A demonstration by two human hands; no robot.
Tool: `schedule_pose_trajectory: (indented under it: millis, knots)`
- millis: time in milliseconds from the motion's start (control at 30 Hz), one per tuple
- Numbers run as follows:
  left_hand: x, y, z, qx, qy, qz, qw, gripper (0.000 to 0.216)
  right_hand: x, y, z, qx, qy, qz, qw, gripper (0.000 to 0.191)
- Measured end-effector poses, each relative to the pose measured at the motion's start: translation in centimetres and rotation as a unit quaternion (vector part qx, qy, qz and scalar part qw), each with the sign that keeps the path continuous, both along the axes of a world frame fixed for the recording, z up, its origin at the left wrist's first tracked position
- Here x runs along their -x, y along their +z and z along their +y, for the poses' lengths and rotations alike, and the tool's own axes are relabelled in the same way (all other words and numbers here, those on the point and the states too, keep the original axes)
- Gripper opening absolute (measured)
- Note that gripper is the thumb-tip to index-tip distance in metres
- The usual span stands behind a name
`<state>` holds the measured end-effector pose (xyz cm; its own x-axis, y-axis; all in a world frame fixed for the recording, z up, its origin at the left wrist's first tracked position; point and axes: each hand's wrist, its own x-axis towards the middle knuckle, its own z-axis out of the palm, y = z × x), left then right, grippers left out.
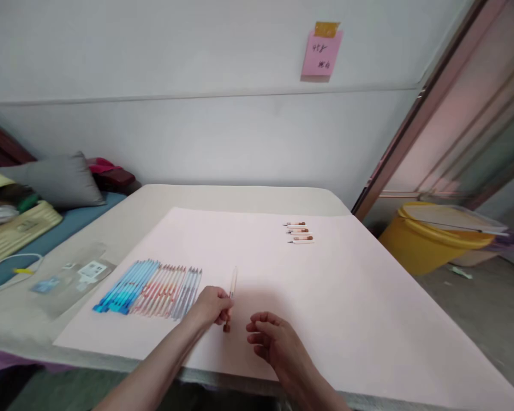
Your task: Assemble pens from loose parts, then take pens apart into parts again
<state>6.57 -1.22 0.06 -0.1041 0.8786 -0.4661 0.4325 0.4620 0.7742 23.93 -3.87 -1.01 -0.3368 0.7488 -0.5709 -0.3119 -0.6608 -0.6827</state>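
My left hand pinches a slim pale pen near its middle. The pen points away from me, and a small brown decorated end sticks out below my fingers. Just to the right, my right hand hovers with its fingers curved and apart, holding nothing. Left of my left hand lies a row of pens side by side: blue ones, pink and red ones, and grey ones.
Three short white pen pieces with dark tips and brown decoration lie at the far right. A clear plastic bag rests left of the pink sheet. A yellow bin stands on the floor at right. The wall bounds the table's back.
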Motion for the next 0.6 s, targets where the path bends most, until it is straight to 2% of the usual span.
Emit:
schedule_pose_trajectory:
  millis: [167, 300, 433, 600]
  knots:
    - [-2.4, 0.4, -2.1, -0.026, 0.050, -0.184, 0.981, 0.024, 0.6, -0.1, -0.6, -0.065, 0.067, 0.023, 0.995, 0.026]
    - [-3.2, 0.9, -3.1, -0.022, 0.089, -0.283, 0.955, 0.027, 0.7, 0.0, -0.9, -0.095, 0.096, 0.033, 0.990, 0.031]
    - [-2.5, 1.7, -3.0, -0.006, 0.148, -0.387, 0.910, 0.030, 0.5, 0.7, -0.9, -0.069, 0.119, 0.072, 0.988, 0.028]
    - [-1.3, 2.0, -2.6, -0.036, 0.171, -0.443, 0.879, 0.022, 0.3, 1.1, -1.1, -0.030, 0.141, 0.131, 0.981, 0.035]
